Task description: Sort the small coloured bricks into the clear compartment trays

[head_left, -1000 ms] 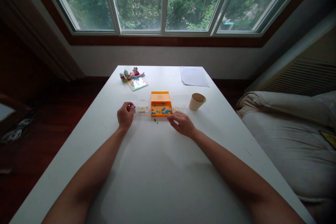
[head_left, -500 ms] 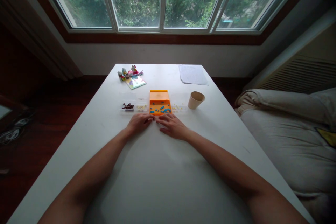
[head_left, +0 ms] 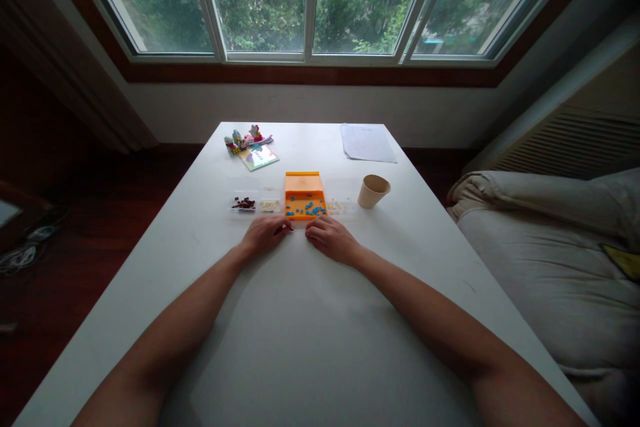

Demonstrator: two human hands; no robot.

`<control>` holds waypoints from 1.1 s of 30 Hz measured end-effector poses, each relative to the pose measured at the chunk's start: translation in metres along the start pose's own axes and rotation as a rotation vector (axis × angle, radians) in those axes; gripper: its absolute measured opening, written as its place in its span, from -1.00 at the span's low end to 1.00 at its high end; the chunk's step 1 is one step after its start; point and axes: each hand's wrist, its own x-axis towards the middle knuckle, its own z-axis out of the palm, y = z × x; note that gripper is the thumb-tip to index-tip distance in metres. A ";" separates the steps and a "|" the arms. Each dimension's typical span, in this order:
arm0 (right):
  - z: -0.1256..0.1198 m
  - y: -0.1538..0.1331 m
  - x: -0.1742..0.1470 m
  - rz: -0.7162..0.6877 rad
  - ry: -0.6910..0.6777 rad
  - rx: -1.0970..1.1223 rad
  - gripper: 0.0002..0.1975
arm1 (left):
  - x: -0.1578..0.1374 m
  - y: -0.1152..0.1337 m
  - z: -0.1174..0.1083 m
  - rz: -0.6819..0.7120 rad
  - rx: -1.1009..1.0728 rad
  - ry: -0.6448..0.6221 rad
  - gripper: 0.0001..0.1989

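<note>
Standing under a window (head_left: 265, 0): one white table (head_left: 310, 320). Upon it, mid-width: orange box (head_left: 304, 194), blue pieces (head_left: 315, 211) inside. Left hand (head_left: 264, 232): nearly closed, dark piece (head_left: 291, 229) at fingertips, grip unclear. Right hand (head_left: 331, 237): loosely curled, palm hidden, cannot tell whether holding.

Both arms are bare along their visible length, the left forearm (head_left: 193, 310) and right forearm (head_left: 425, 310) smooth in outline, broad near the elbows and tapering to narrow wrists. The left hand (head_left: 263, 235) and right hand (head_left: 331, 239) are bare too, with slim fingers.
</note>
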 end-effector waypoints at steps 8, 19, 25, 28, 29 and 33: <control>-0.003 0.001 0.000 0.034 -0.041 -0.037 -0.89 | -0.001 -0.006 -0.003 -0.196 0.005 0.248 -0.82; -0.005 0.008 -0.003 0.051 -0.078 -0.022 -0.85 | -0.003 -0.046 -0.027 -0.672 0.116 0.618 -0.81; -0.008 0.008 -0.003 0.003 -0.041 -0.060 -0.81 | -0.004 -0.047 -0.024 -0.644 0.045 0.626 -0.83; -0.016 0.014 -0.003 0.018 0.069 -0.118 -0.82 | -0.003 -0.046 -0.022 -0.551 -0.019 0.582 -0.83; -0.020 0.018 -0.004 0.047 0.131 -0.144 -0.83 | -0.003 -0.045 -0.021 -0.512 -0.041 0.560 -0.82; -0.047 0.041 -0.009 0.283 0.497 -0.281 -0.90 | -0.001 -0.043 -0.017 -0.383 -0.089 0.482 -0.81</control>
